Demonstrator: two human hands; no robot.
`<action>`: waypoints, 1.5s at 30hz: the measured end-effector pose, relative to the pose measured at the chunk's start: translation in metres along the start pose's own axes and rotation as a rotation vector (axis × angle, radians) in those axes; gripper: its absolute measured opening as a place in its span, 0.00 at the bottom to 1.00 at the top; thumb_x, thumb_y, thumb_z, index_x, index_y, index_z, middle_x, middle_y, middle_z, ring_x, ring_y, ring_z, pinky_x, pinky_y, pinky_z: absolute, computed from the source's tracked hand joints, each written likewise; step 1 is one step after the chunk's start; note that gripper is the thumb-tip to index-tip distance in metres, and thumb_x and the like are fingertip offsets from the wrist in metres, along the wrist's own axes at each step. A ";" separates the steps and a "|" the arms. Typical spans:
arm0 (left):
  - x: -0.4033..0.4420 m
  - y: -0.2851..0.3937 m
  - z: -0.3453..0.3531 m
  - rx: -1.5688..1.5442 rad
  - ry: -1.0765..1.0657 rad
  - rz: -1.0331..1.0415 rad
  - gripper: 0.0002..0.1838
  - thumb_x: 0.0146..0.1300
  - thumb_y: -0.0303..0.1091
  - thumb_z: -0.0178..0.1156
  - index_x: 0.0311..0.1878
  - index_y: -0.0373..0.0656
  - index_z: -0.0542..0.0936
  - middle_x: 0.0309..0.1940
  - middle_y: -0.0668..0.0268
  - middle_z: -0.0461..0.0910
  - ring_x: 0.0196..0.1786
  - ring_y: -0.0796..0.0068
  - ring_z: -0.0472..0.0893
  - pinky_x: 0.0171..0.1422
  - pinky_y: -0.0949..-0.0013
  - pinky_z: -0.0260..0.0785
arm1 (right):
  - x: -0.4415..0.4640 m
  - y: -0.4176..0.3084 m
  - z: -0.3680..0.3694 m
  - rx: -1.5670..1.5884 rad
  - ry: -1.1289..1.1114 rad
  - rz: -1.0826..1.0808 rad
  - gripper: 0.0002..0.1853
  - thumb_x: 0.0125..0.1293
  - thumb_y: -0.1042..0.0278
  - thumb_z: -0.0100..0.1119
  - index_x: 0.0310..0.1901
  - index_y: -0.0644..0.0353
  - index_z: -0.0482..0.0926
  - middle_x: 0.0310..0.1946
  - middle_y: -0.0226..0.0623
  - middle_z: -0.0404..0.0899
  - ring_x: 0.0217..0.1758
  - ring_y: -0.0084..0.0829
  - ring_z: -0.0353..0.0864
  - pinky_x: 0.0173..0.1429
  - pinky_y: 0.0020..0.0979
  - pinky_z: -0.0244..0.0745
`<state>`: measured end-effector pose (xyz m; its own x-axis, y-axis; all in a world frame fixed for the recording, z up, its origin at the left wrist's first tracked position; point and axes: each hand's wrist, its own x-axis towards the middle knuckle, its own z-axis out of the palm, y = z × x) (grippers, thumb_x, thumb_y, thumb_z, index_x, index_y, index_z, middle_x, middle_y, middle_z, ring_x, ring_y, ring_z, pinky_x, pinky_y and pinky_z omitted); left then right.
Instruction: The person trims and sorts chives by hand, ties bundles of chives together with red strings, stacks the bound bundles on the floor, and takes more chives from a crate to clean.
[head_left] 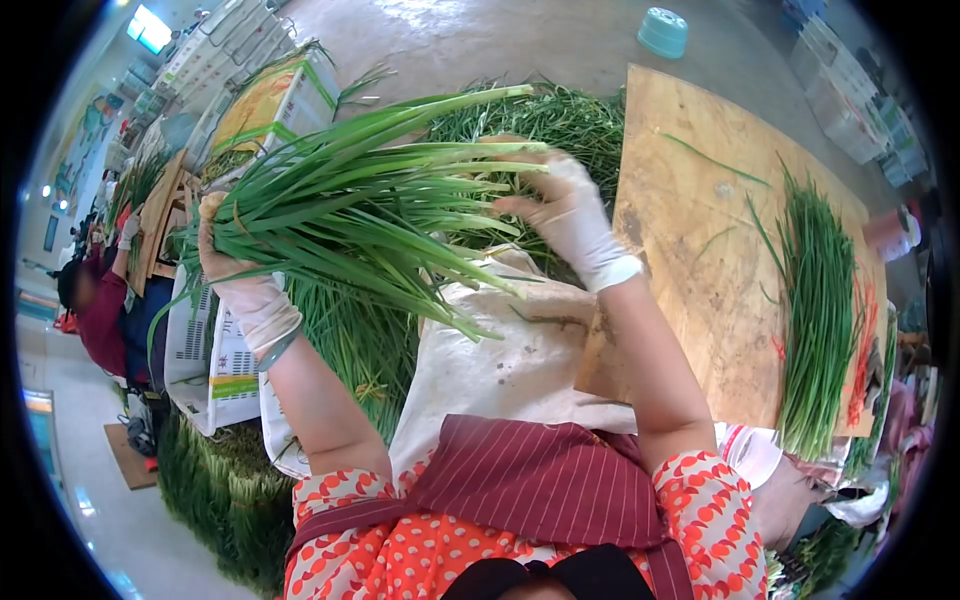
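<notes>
My left hand (pixel 232 270), in a thin whitish glove, is closed round the leafy end of a bunch of garlic chives (pixel 340 195). The bunch is raised and lies sideways, its pale stem ends fanning out to the right. At those ends is my right hand (pixel 568 212), gloved too, with thumb and fingers apart. Some stems reach its fingers; whether it touches them I cannot tell. Beneath the bunch, a white cloth (pixel 490 365) covers my lap. A heap of loose chives (pixel 570 115) lies behind my right hand.
A wooden board (pixel 700 250) stands at the right, bearing a pile of chives (pixel 822 310) and red ties (pixel 862 350). White crates (pixel 235 385) and more chives (pixel 215 490) are at the left. A turquoise tub (pixel 663 33) sits on the floor. Another person (pixel 105 310) works far left.
</notes>
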<state>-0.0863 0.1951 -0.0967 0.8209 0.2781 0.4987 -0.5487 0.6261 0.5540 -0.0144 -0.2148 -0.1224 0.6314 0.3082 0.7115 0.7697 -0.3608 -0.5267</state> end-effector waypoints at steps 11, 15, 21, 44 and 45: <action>-0.001 -0.003 0.022 0.074 0.055 0.051 0.19 0.69 0.31 0.41 0.59 0.36 0.68 0.56 0.51 0.73 0.55 0.59 0.77 0.60 0.56 0.72 | 0.005 -0.033 0.008 0.857 0.117 0.728 0.10 0.63 0.65 0.59 0.45 0.56 0.81 0.27 0.32 0.83 0.30 0.25 0.80 0.49 0.34 0.72; -0.006 0.006 0.029 0.224 0.416 0.093 0.13 0.67 0.33 0.44 0.46 0.38 0.76 0.45 0.59 0.79 0.49 0.63 0.78 0.58 0.56 0.71 | 0.001 0.021 -0.028 0.556 0.360 0.697 0.14 0.67 0.61 0.55 0.48 0.60 0.80 0.33 0.33 0.85 0.41 0.24 0.81 0.54 0.34 0.72; -0.008 0.011 0.012 0.171 0.207 0.030 0.16 0.68 0.35 0.42 0.50 0.39 0.76 0.47 0.58 0.78 0.51 0.61 0.78 0.58 0.55 0.71 | -0.012 0.035 -0.021 0.013 -0.112 0.361 0.28 0.60 0.56 0.64 0.61 0.53 0.71 0.51 0.38 0.79 0.56 0.29 0.76 0.62 0.32 0.68; -0.023 -0.011 0.043 1.190 0.489 0.152 0.25 0.63 0.46 0.56 0.53 0.32 0.72 0.41 0.59 0.80 0.42 0.72 0.79 0.45 0.72 0.72 | -0.005 0.014 0.016 1.143 -0.312 0.835 0.23 0.66 0.54 0.56 0.55 0.64 0.74 0.50 0.41 0.79 0.50 0.28 0.79 0.55 0.27 0.74; -0.020 -0.010 0.039 1.192 0.483 0.151 0.25 0.63 0.46 0.56 0.53 0.32 0.72 0.41 0.59 0.80 0.42 0.72 0.79 0.45 0.72 0.72 | 0.000 0.010 0.016 1.145 -0.307 0.835 0.23 0.66 0.54 0.56 0.55 0.64 0.74 0.50 0.41 0.79 0.50 0.28 0.79 0.55 0.27 0.74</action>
<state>-0.1034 0.1548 -0.0862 0.5751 0.6787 0.4568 -0.2374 -0.3959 0.8871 -0.0050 -0.2040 -0.1353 0.8069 0.5899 -0.0316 -0.2670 0.3164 -0.9103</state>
